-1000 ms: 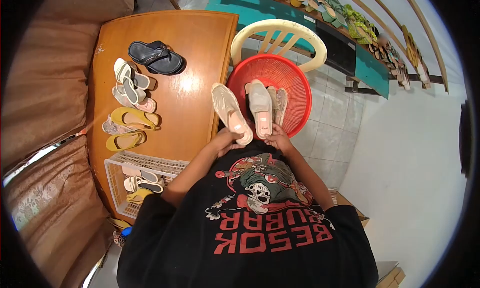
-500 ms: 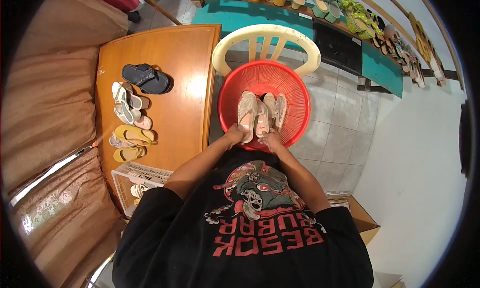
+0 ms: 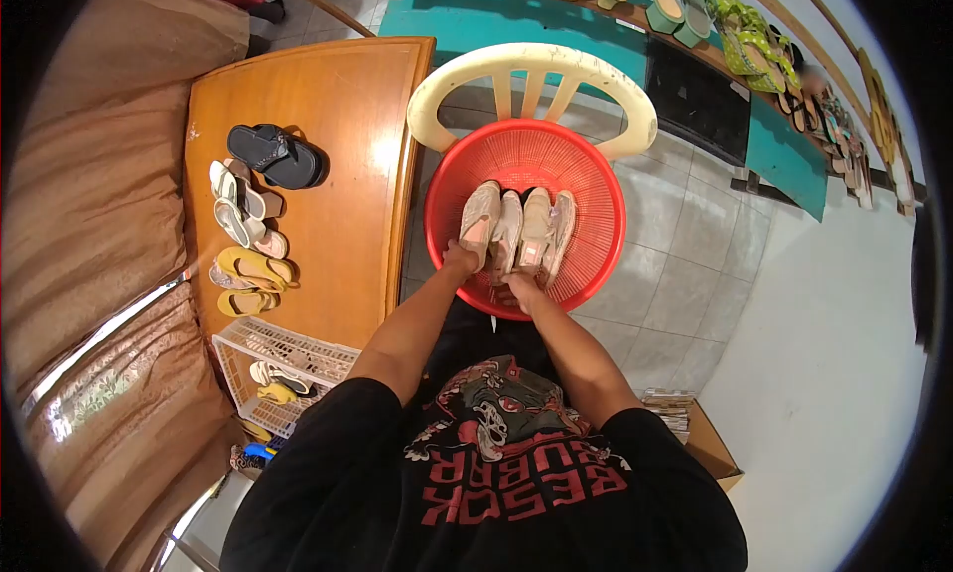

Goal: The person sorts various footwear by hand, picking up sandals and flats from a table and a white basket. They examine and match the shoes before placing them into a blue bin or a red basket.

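Observation:
A red plastic basket (image 3: 606, 259) stands on a cream plastic chair (image 3: 536, 61) in front of me. Several beige slip-on shoes lie side by side in it, toes pointing away from me. My left hand (image 3: 462, 257) is closed around the heel end of the leftmost slip-on shoe (image 3: 480, 218). My right hand (image 3: 520, 290) pinches the heel of the second slip-on shoe (image 3: 506, 233), close to the third slip-on shoe (image 3: 536, 220); its fingertips are partly hidden. The rightmost slip-on shoe (image 3: 562, 235) leans near the basket's right side, untouched.
On the wooden table (image 3: 347, 205) at left lie black sandals (image 3: 278, 155), white sandals (image 3: 228, 210) and yellow sandals (image 3: 256, 267). A white plastic crate (image 3: 288, 339) with footwear stands nearer me. Racks of sandals (image 3: 745, 41) line the back right; a cardboard box (image 3: 710, 443) is at right.
Both hands have lowered the two held shoes into the basket, and the left one has shifted slightly left. The shoes now lie in a spread row. My view has tilted a little.

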A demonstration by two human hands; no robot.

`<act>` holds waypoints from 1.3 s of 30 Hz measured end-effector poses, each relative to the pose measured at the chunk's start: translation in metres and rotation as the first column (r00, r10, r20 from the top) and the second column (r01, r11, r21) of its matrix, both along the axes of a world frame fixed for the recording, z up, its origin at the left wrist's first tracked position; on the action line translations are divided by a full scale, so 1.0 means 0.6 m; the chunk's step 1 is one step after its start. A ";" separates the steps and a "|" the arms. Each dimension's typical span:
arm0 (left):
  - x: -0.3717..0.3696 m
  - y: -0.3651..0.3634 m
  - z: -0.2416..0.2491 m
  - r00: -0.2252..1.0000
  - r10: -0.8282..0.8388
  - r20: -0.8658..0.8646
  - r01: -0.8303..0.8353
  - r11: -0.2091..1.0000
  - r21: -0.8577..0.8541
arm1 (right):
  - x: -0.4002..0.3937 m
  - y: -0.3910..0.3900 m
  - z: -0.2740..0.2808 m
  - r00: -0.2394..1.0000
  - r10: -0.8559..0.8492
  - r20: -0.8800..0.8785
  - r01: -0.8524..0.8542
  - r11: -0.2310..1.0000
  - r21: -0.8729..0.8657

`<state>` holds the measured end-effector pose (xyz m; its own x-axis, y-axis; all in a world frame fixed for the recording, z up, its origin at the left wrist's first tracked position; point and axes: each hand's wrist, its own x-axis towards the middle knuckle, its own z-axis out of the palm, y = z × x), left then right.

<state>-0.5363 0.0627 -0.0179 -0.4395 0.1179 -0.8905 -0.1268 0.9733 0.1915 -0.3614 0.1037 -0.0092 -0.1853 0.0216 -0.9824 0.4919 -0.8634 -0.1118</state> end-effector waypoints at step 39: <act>-0.288 -0.123 0.276 0.466 0.811 0.355 -0.653 0.043 0.756 | -0.434 0.102 0.287 0.641 0.557 -0.528 -0.302 0.816 0.494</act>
